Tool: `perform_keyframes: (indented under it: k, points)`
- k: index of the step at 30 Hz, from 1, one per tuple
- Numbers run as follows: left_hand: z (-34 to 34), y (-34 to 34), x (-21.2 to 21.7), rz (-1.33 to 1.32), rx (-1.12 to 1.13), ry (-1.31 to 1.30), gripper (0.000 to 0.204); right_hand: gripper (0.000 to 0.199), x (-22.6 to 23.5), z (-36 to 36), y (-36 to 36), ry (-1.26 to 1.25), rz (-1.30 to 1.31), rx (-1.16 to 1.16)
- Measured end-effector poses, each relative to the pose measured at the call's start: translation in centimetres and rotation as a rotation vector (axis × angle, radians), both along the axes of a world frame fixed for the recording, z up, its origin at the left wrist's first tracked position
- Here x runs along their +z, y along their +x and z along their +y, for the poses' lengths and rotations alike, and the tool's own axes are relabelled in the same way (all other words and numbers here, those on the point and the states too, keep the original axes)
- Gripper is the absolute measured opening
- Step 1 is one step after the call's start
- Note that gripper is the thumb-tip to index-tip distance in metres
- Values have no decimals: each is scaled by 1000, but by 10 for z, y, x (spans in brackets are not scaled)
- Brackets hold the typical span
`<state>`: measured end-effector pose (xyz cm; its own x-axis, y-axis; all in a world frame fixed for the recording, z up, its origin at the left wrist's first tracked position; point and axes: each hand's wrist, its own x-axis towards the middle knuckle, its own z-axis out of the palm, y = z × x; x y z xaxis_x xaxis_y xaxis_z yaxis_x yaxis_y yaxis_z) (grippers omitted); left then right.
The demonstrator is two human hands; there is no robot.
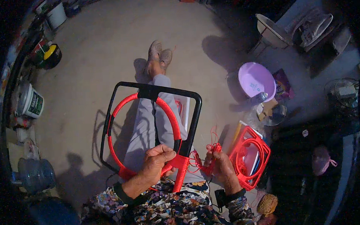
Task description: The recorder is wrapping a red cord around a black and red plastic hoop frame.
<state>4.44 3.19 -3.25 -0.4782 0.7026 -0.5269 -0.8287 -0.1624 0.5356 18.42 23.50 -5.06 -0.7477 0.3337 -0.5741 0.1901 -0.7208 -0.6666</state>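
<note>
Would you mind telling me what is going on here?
A person holds a black frame with a mostly red-wrapped ring over their legs. The left hand grips the ring's lower right, while the right hand holds a bunch of red cord beside it. Some stretches of the ring are black. A red frame sits off to the right.

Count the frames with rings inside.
2: a black frame at the left hand, and a red frame right of the right hand. A partly hidden red piece behind the first may be another.
</note>
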Motion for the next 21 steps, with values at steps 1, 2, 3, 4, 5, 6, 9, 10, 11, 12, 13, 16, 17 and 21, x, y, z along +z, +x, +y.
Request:
perform_keyframes:
  k: [1,2,3,4,5,6,9,10,11,12,13,16,17,21]
  points:
    - [0,0,2,-11,7,3,12,28,-4,3,4,-126,5,-9]
    - [-1,0,1,0,12,12,12,27,-8,2,7,-115,19,1]
    - [-1,1,0,11,15,23,12,27,-11,0,10,-103,32,10]
    - [-1,1,-1,23,17,34,13,26,-12,-1,12,-90,46,18]
    - [1,1,0,23,8,33,13,26,-3,-4,8,29,38,-17]
    - [1,1,2,26,4,24,13,26,14,-10,1,140,31,-47]
    - [-1,1,-1,47,-3,18,13,28,51,-18,-11,458,70,-1]
    - [-1,1,-3,55,-5,20,13,29,62,-19,-16,561,91,37]
    - [-1,1,-6,46,-3,33,13,30,75,-26,-27,694,67,68]
    - [-1,1,-8,38,2,46,13,30,83,-27,-34,741,74,109]
    - [-3,1,-9,32,10,55,13,30,87,-28,-41,785,85,154]
    - [-4,0,-4,40,12,84,13,33,80,-20,-54,734,66,161]
    - [-5,1,-3,46,6,57,12,34,64,-12,-57,674,37,148]
    - [-6,3,2,25,-6,37,12,34,39,-12,-63,467,-53,207]
